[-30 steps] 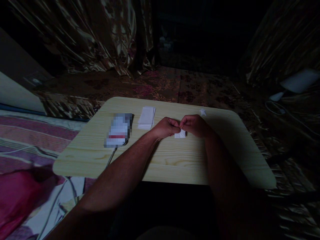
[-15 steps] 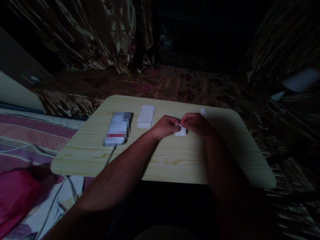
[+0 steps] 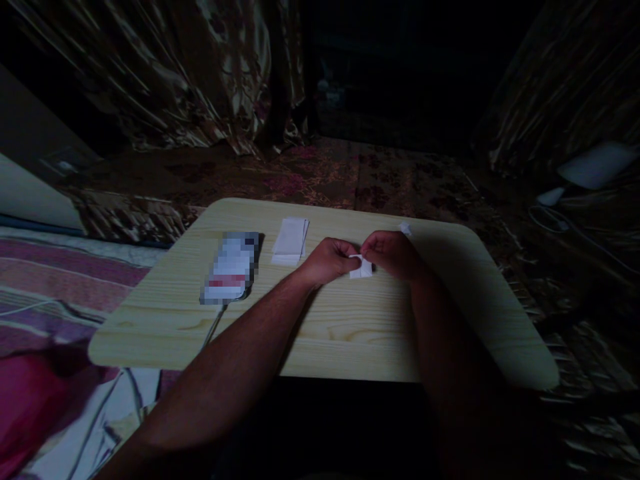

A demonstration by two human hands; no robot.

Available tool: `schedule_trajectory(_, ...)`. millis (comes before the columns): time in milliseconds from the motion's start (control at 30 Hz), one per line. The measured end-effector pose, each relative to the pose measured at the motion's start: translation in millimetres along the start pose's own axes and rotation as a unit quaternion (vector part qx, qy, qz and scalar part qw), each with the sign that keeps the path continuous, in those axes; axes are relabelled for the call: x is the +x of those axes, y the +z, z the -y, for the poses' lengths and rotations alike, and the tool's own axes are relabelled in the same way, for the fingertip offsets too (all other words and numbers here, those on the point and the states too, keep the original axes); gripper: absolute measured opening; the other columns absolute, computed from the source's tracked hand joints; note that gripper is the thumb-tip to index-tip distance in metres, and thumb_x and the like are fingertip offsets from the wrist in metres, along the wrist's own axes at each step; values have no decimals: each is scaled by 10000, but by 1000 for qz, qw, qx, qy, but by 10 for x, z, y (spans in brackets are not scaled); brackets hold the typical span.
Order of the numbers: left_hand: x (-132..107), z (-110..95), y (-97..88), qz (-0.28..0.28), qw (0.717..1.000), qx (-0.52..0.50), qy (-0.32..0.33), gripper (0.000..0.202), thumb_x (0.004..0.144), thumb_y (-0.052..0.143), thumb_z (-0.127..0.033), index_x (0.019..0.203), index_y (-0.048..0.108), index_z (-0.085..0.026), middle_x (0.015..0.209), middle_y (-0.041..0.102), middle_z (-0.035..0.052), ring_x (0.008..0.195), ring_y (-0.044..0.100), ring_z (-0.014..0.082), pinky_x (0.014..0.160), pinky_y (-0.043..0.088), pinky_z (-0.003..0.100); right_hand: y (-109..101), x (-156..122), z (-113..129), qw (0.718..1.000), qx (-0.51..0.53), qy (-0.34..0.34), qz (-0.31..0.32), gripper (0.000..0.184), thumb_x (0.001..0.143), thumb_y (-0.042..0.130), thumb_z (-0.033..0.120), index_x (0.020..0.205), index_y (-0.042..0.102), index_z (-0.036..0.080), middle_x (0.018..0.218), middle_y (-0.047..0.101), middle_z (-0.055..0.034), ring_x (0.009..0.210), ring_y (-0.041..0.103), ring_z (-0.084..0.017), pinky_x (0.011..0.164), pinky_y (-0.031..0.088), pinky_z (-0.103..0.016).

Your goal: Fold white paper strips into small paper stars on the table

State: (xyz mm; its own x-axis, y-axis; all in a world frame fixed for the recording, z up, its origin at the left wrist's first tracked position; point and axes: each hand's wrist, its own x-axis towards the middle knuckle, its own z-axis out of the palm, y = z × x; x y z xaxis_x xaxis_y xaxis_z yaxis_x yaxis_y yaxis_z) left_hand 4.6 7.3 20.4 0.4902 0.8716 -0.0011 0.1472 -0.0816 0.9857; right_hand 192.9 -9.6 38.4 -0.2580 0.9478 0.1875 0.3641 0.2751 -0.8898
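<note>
Between my two hands is a small folded piece of white paper (image 3: 363, 269), with crease lines across it, held just above the wooden table (image 3: 340, 333). My left hand (image 3: 330, 260) pinches its left side with thumb and fingers. At its upper edge, the fingertips of my right hand (image 3: 390, 252) are closed on the paper. Part of the paper is hidden behind the fingers. Left of my hands lies a stack of white paper sheets (image 3: 291, 238). A small folded white paper piece (image 3: 405, 229) rests beyond my right hand, near the far edge.
A blurred-out phone-like device (image 3: 231, 267) with a cable (image 3: 214, 325) lies on the table's left. A striped bed cover (image 3: 65, 273) and a pink cloth (image 3: 35, 400) are at the left. Curtains (image 3: 220, 73) hang behind; a white lamp (image 3: 597, 165) stands at right.
The view has tilted slightly, so the table and everything on it sit a little lower. Both hands keep their pinch on the paper, with barely any finger movement.
</note>
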Motion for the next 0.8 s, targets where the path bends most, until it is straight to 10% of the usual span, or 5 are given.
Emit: schedule_trajectory(800,9,-11,-44,18,1000,-9,4,154,647,685,-257,651,623,-117,536,539,-29,466,414,50,466,277,202,92,-3,7,998,-42,-4,-43,79,711,628,222,760,665,174,693,685,-24,594,610,-142,519,442,-236)
